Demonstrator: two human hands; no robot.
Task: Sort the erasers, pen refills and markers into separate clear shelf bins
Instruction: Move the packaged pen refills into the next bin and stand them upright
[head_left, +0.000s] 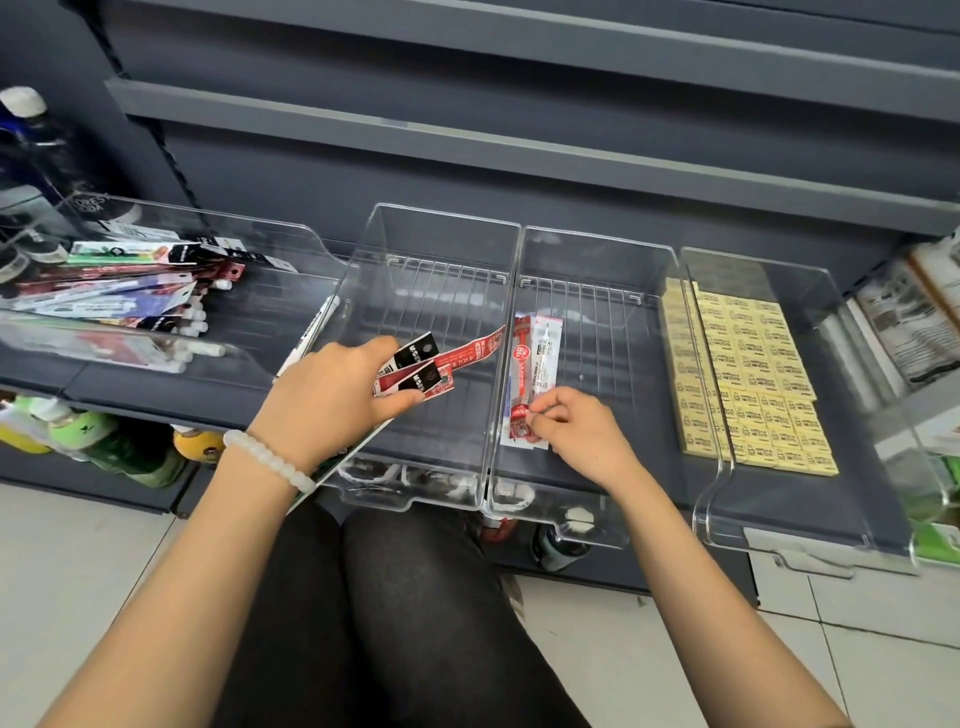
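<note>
Left packs (415, 371): lower ends hidden under the left hand (332, 395); print too small to read.
Refill packs (532, 374): near ends covered by the right hand (582, 436).
Erasers (748, 384): labels too small and blurred to read.
Far-left bin (291, 244): cut off by the left edge; its packs overlap, so no count.
Bottles (93, 441): partly hidden under the shelf (130, 395).
Right bin (841, 322): near corner blurred.

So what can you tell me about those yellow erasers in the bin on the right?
The yellow erasers are small pale-yellow blocks with dark print on top, packed flat in tidy rows. They cover the floor of the rightmost clear bin, mostly its left side. Neither hand touches them.
</note>
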